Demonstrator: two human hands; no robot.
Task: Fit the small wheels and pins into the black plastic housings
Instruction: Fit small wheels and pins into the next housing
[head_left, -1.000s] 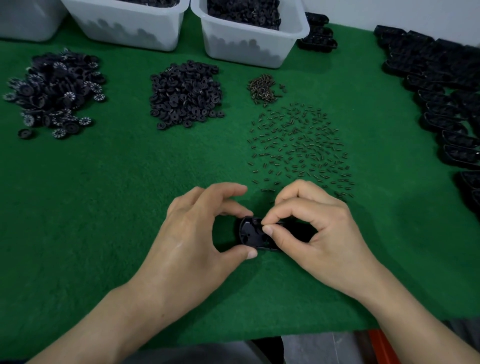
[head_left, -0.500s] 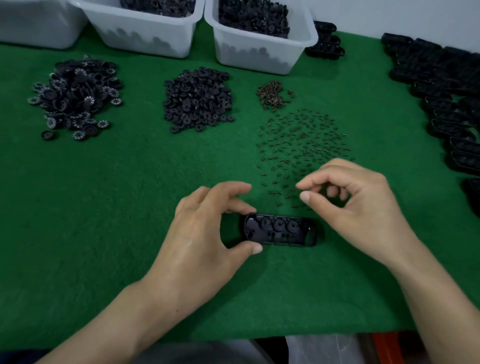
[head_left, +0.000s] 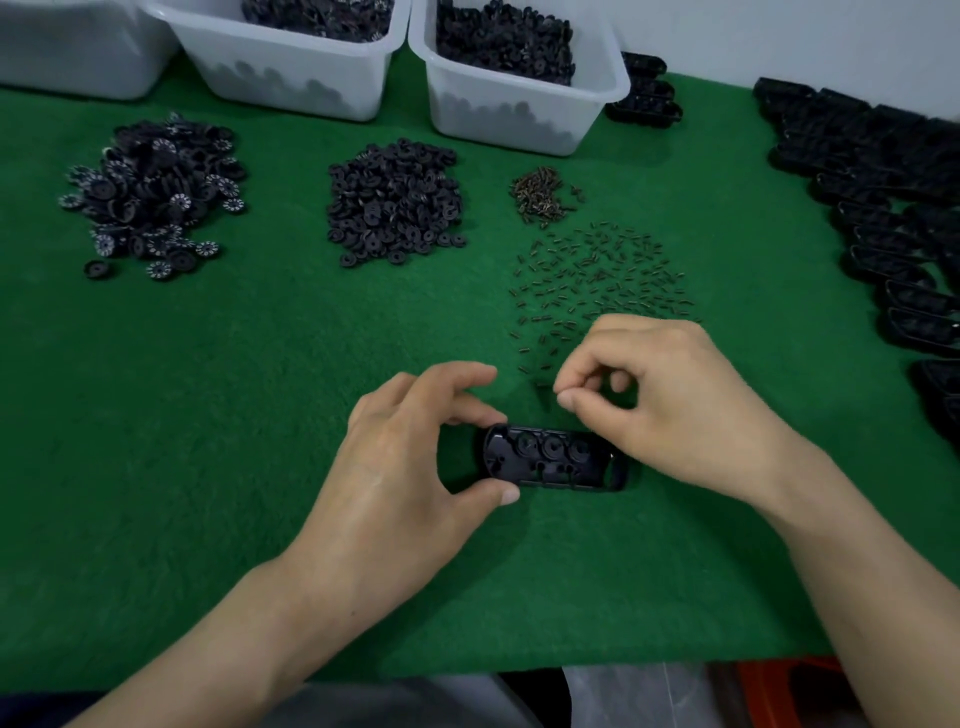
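Gripped at left end by left hand (head_left: 405, 467), steadied for loading: black housing (head_left: 553, 457), flat on green felt (head_left: 260, 364), cavities up. Pinched thumb-to-forefinger just above, beside loose pins (head_left: 597, 280): right hand (head_left: 670, 405); pin in pinch not discernible.

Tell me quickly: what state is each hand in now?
Left hand: grips the black housing at its left end.
Right hand: fingertips pinched; whether they hold anything cannot be told.

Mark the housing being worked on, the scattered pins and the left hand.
housing (head_left: 551, 458), head view, on its open inside by the round seats.
pins (head_left: 597, 278), head view, middle of the scatter.
left hand (head_left: 395, 467), head view, back of the hand.
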